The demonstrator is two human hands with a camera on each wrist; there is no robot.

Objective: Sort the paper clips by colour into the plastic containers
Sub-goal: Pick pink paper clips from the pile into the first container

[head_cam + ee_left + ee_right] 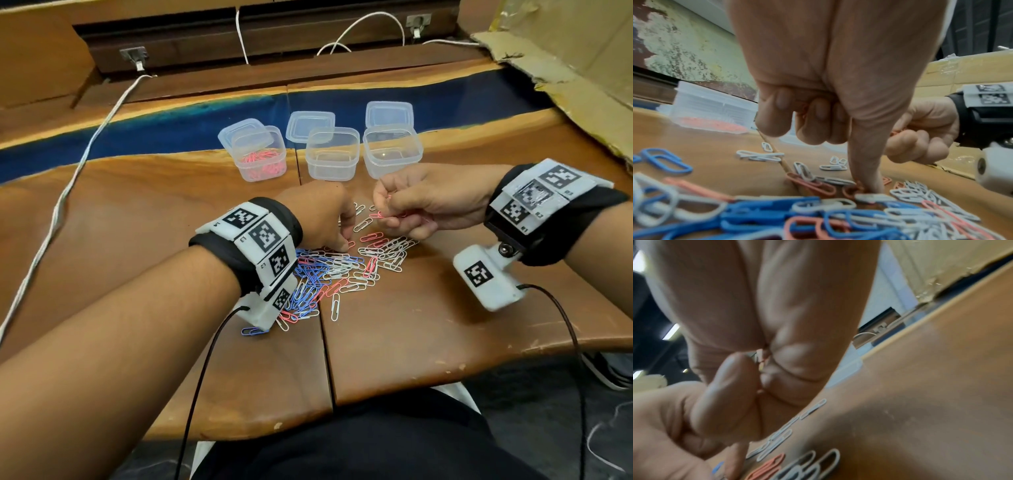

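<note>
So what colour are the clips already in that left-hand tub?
Pink-red, the clips in the leftmost container; clearest in the head view.

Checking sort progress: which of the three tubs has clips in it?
The leftmost tub: it holds pink clips; the other two look empty.

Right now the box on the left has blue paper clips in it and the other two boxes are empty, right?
Not blue. The head view shows the left container holds pink-red paper clips. The middle container and right container are empty.
</note>
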